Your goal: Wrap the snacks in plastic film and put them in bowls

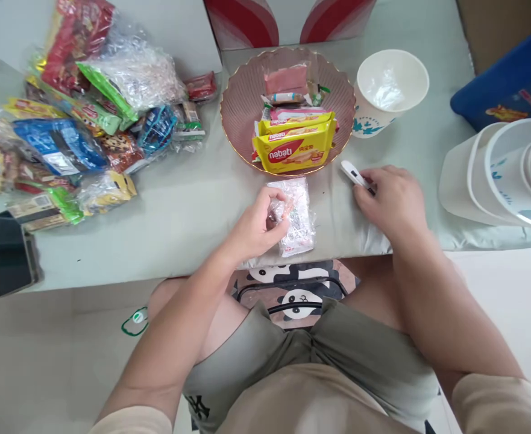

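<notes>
A plastic-wrapped packet (300, 232) before the gold-rimmed bowl (243, 102) on the surface (179, 244) is touched, perhaps for steadying, by the curled left hand (261, 222), grip unclear; a white tool (352, 173) is held by the right hand (395, 200).

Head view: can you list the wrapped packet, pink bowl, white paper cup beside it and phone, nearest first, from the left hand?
1. Wrapped packet, partly under the left hand.
2. Pink bowl, just beyond the packet.
3. White paper cup, right of the bowl.
4. Phone, far left.
</notes>
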Available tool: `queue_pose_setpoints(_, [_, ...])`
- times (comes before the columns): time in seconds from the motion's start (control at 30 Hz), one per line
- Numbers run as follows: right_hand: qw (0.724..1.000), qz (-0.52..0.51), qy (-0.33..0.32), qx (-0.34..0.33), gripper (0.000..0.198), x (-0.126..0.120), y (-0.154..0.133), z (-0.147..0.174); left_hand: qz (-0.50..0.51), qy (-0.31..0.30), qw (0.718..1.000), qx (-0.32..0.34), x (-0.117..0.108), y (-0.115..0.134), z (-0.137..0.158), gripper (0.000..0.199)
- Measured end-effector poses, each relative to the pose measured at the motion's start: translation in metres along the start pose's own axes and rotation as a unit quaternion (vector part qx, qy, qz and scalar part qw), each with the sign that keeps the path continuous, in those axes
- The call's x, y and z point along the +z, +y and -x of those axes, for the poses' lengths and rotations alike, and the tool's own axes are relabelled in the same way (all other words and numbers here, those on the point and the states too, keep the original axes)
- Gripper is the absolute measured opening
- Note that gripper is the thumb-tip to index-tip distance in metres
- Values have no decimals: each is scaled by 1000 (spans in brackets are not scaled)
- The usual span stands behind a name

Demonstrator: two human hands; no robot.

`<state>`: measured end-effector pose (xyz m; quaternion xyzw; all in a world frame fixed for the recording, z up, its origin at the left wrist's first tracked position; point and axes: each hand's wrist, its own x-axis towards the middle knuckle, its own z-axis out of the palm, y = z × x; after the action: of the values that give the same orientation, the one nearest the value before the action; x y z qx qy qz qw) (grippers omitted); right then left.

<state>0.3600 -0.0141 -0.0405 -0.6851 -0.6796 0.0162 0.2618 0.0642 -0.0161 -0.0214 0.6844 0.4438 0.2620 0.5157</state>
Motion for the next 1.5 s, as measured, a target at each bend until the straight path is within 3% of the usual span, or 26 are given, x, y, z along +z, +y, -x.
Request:
queue_pose_setpoints(0.1, [982,-190,-12,5,12,-20,-24,13,-1,6,1000,5,-1,1,1,33])
queue_pose_setpoints(0.2, [901,-433,-25,26,27,-31,-38,15,-6,1,1000,0,-3,4,1,26])
queue_pose_setpoints(0.27, [846,-531,-34,30,41,-30,-42,13,-17,-5,1000,2,-4,5,1,22])
queue_pose_setpoints(0.33, [829,-559,-15,23,38,-26,-46,14,-31,-7,1000,3,-3,6,0,21])
queue_pose_setpoints(0.4, [852,-521,54,-14,25,-22,-52,20,-44,-9,999,3,-1,5,0,21])
queue_pose_setpoints(0.5, [917,-368,131,-81,32,-23,-63,35,-78,-9,996,36,6,3,0,19])
queue_pose_setpoints(0.57, [946,-282,117,-111,32,-26,-71,44,-102,0,993,66,11,1,1,17])
queue_pose_setpoints(0.63, [954,-250,67,-150,21,-28,-77,48,-115,7,990,82,15,-2,1,16])
queue_pose_setpoints(0.73, [953,-232,20,-193,8,-26,-85,47,-113,11,990,84,19,-5,1,17])
queue_pose_setpoints(0.93, [955,-168,21,-244,6,-17,-92,41,-92,22,992,88,21,-3,1,18])
queue_pose_setpoints(1.17, [922,-191,-20,-336,8,-14,-91,49,-77,133,984,91,7,3,10,14])
queue_pose_setpoints(1.5, [888,-204,-34,-412,15,-9,-106,76,-54,228,967,105,-16,-4,24,9])
